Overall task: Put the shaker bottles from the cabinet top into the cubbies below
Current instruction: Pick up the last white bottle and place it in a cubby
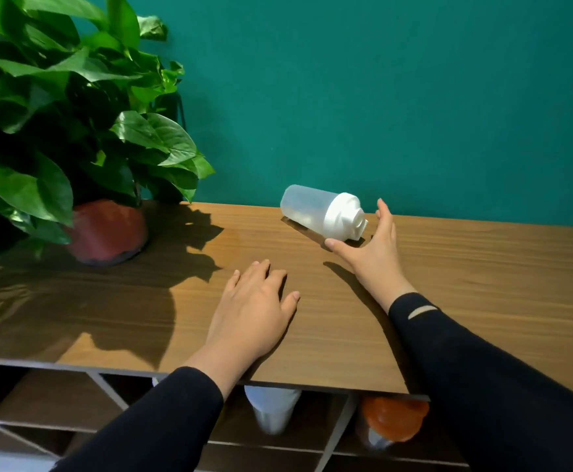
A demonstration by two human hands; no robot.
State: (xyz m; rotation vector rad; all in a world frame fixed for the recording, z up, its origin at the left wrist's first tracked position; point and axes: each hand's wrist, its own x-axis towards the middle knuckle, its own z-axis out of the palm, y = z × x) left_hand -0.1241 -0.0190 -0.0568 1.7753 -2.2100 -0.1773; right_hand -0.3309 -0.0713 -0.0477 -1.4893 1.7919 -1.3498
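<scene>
A teal wall (380, 97) rose behind a wood-grain cabinet top (142, 318), sunlit and shadowed. At far left stood 1 leafy potted plant (74, 131) in a reddish pot (108, 233). Next came the left hand (254, 311), flat on the cabinet top, fingers spread, holding nothing. Below the front edge, the cubbies (339, 434) already held 2 bottles: 1 pale bottle (273, 410) and, in the next compartment to its right, 1 orange-lidded bottle (394, 420).

Only 1 shaker bottle (312, 209) remained on top, lying on its side near the wall, white lid (344, 218) pointing right. The right hand (373, 247) was spread wide around the lid end, thumb touching the lid's lower edge, fingers not yet closed.

The bottle looked empty, so probably light; its stiff, smooth plastic barrel could roll or slip. The ridged lid, or the barrel just behind it, seemed the surest hold.
</scene>
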